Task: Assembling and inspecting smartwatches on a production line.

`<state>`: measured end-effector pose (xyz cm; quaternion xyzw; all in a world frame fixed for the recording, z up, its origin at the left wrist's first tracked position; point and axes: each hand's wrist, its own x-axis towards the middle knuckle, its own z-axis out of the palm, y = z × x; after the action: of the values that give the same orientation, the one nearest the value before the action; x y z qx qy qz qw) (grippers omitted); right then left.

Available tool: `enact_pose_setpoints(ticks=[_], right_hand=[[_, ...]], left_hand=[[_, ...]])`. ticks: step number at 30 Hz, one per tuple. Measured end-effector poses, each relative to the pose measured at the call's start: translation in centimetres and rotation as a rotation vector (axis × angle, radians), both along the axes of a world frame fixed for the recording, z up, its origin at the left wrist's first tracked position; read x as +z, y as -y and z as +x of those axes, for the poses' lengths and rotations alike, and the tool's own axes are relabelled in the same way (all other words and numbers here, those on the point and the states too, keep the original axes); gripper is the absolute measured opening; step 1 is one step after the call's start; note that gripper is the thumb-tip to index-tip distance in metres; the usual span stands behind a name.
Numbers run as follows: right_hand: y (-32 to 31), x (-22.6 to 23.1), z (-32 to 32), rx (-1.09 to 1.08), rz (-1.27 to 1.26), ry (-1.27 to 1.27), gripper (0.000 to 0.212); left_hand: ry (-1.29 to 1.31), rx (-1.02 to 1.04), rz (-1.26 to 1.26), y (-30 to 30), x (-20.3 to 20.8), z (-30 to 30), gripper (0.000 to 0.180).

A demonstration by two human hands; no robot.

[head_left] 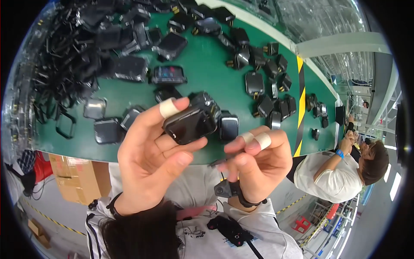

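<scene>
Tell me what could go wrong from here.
The left hand holds a black device with its fingers at the edges, so it might slip.
The right hand pinches a small dark piece near the front edge of the green table; if dropped, it could fall off.
Loose black devices crowd the table, so the held one could get mixed up with them.

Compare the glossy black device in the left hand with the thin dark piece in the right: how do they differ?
Size: the glossy black device is broad and blocky; the thin dark piece is much slimmer.
Look: the device shows a shiny rounded-rectangular face; the piece looks like a narrow strip.
Hold: the left hand has the device; the right hand pinches the piece.
Shared: both are dark.
</scene>
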<state>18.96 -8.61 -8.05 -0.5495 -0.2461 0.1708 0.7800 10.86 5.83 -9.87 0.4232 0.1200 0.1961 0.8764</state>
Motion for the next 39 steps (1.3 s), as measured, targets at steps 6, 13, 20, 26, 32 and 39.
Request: enact_pose_setpoints(ticks=[6, 13, 20, 26, 32, 39], right_hand=[[0.7, -1.3, 0.2, -0.053, -0.057, 0.249, 0.027], [1.5, -1.6, -0.4, -0.135, -0.074, 0.245, 0.017], [2.3, -1.3, 0.9, -0.238, -0.371, 1.185, 0.018], [2.7, -1.4, 1.0, -0.219, -0.445, 1.454, 0.016], [2.7, 1.0, 2.2, 0.15, -0.327, 0.468, 0.023], [0.7, 0.7, 2.3, 0.114, -0.517, 0.457, 0.031]], left_hand=[[-0.052, -0.069, -0.037, 2.0, 0.2, -0.4, 0.061], [-0.107, -0.035, -0.04, 2.4, 0.2, -1.2, 0.062], [-0.126, -0.006, 0.035, 2.6, -0.1, -1.5, 0.059], [-0.148, -0.045, 0.065, 2.3, 0.0, -1.3, 0.056], [-0.086, -0.163, 0.111, 2.6, -0.6, -0.8, 0.055], [0.0, -0.224, 0.171, 2.6, -1.0, -0.9, 0.052]])
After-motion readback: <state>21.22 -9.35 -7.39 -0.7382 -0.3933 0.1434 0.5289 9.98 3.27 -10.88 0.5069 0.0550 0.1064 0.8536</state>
